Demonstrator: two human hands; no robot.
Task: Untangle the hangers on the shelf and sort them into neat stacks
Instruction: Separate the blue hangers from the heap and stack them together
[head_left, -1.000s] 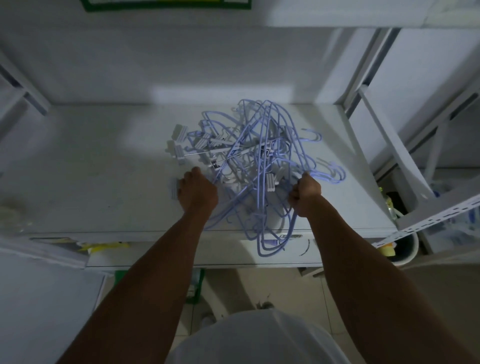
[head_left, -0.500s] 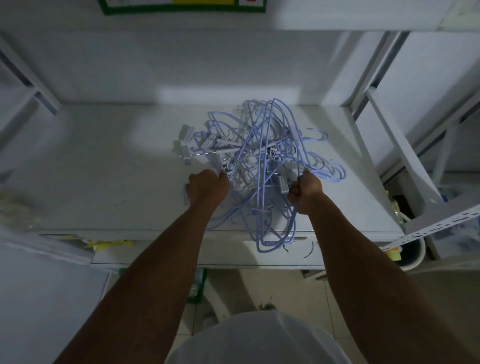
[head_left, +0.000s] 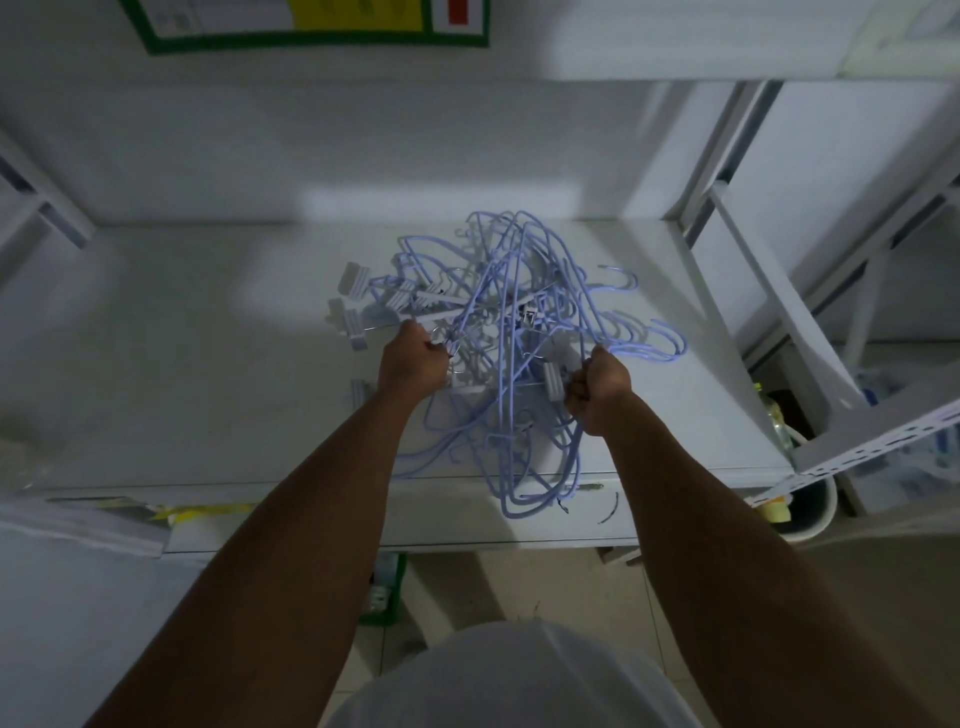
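Note:
A tangled heap of light-blue wire hangers lies on the white shelf, right of centre, with some loops hanging over the front edge. White clip hangers stick out at the heap's left side. My left hand is closed on hangers at the heap's left edge. At the heap's right edge my right hand is a fist around blue hanger wires, next to a white clip. What the fingers hold inside the tangle is hidden.
A white diagonal brace and perforated upright of the rack stand at the right. A white bucket sits below them on the floor. A green-framed poster hangs on the back wall. Yellow-and-white papers lie under the shelf's front left.
Both hands have moved farther into the heap and lifted it a little; the left hand shifted right and back, from a clip on the shelf to the tangle's edge.

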